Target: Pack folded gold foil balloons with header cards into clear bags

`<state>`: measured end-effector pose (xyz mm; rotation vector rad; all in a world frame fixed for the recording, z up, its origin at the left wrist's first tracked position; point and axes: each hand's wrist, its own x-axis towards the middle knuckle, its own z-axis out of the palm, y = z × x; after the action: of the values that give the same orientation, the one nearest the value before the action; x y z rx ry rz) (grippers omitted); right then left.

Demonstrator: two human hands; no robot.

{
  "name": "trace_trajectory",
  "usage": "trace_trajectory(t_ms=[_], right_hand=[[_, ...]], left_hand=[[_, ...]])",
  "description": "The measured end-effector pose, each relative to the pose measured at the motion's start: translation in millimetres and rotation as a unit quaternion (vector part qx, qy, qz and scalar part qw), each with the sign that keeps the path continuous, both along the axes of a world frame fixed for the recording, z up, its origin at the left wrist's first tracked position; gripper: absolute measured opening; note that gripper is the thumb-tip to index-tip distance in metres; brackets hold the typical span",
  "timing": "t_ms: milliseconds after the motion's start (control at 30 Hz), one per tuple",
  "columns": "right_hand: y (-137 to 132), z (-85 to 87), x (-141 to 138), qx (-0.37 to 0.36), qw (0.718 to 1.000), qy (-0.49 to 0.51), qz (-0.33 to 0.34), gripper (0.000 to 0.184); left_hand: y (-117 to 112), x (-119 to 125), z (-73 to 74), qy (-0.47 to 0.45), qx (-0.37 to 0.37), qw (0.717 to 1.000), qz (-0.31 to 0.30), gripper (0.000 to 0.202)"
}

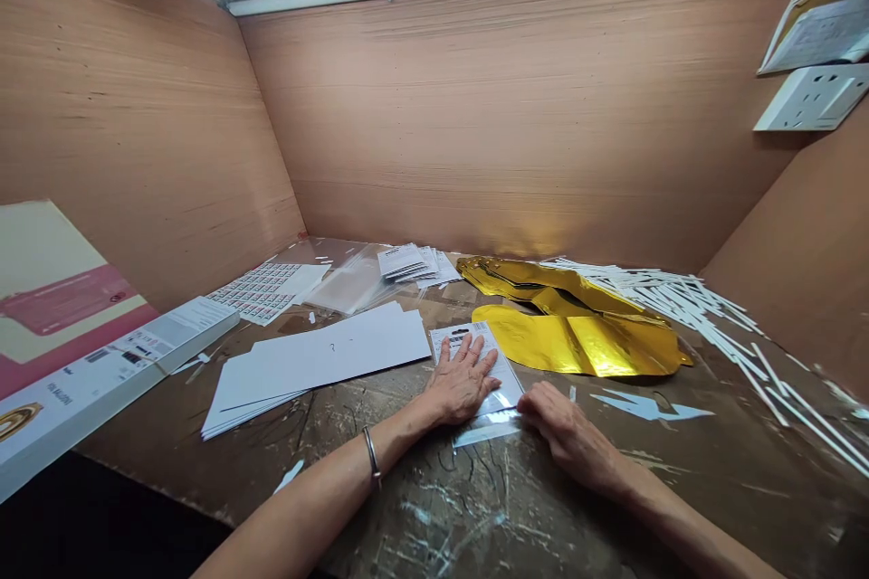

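Observation:
My left hand (pixel 463 380) lies flat with fingers spread on a clear plastic packet with a white card inside (pixel 503 375), pressing it to the worn tabletop (pixel 516 507). My right hand (pixel 565 428) rests at the packet's near right corner, fingers curled onto its clear flap edge. A pile of folded gold foil (pixel 577 326) lies just beyond the packet. Left of my left hand sits a stack of white cards (pixel 319 357).
Several white sticks (pixel 706 308) are strewn along the right. Clear bags (pixel 353 285), small printed cards (pixel 411 262) and a label sheet (pixel 262 289) lie at the back left. A long printed box (pixel 101 371) sits at the left edge. A socket (pixel 811 97) hangs on the right wall.

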<state>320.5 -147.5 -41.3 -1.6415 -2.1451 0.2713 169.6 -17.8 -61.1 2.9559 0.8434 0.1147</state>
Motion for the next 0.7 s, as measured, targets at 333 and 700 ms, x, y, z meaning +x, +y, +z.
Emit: trace_trajectory(t_ms=[333,700], right_hand=[[-0.6,-6.7,1.7,0.043,0.998,-0.035,0.043,0.018],[-8.6,-6.2,-4.1,0.038,0.995,-0.057,0.077,0.024]], left_hand=[[-3.5,-0.7,2.5,0.006,-0.027,1.000,-0.004,0.054],[-9.4,-7.1,3.7,0.015,-0.041,0.999,-0.019,0.056]])
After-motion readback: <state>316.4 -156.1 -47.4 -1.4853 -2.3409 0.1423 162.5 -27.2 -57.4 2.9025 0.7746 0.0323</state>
